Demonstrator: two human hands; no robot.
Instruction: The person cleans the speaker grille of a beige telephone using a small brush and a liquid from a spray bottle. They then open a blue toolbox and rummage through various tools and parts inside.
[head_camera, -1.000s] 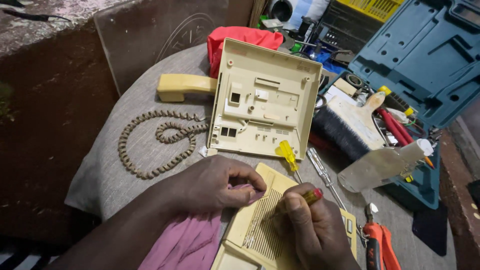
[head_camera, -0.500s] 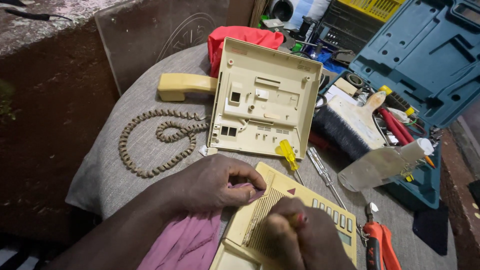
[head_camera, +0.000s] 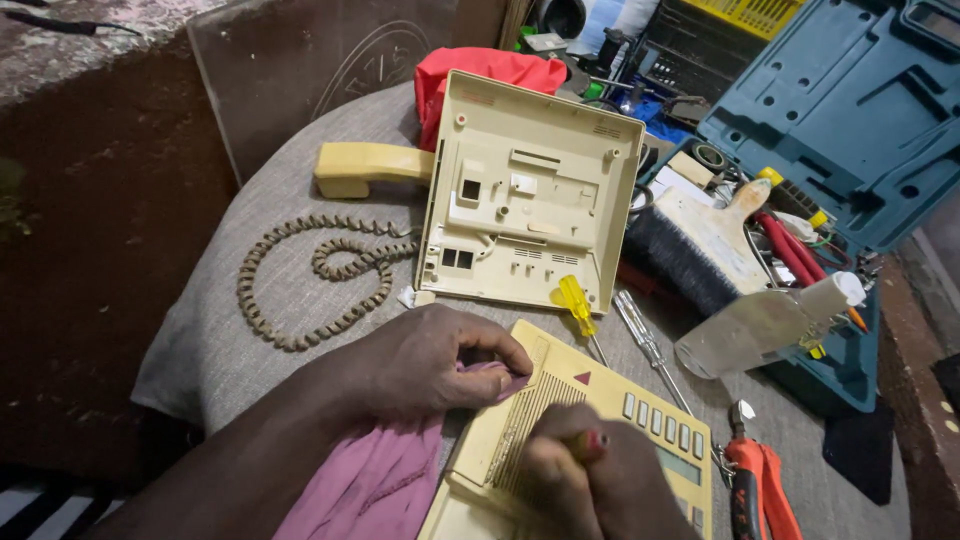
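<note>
While left hand (head_camera: 425, 362) pins pink cloth (head_camera: 375, 480), right hand (head_camera: 590, 480) grips tool (head_camera: 592, 440).

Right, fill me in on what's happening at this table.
A person is working on a taken-apart cream telephone. The left hand presses a pink cloth against the phone's front panel, while the right hand grips a small tool on its speaker grille. The back shell, handset and yellow screwdriver lie beyond.

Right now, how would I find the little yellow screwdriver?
Start at the big cream phone base lying bottom-up in the middle of the grey cushion. Look just below its lower right corner, above the keypad cover. Two screwdrivers lie there: yours has the short yellow handle, while its neighbour is clear and longer.
</note>
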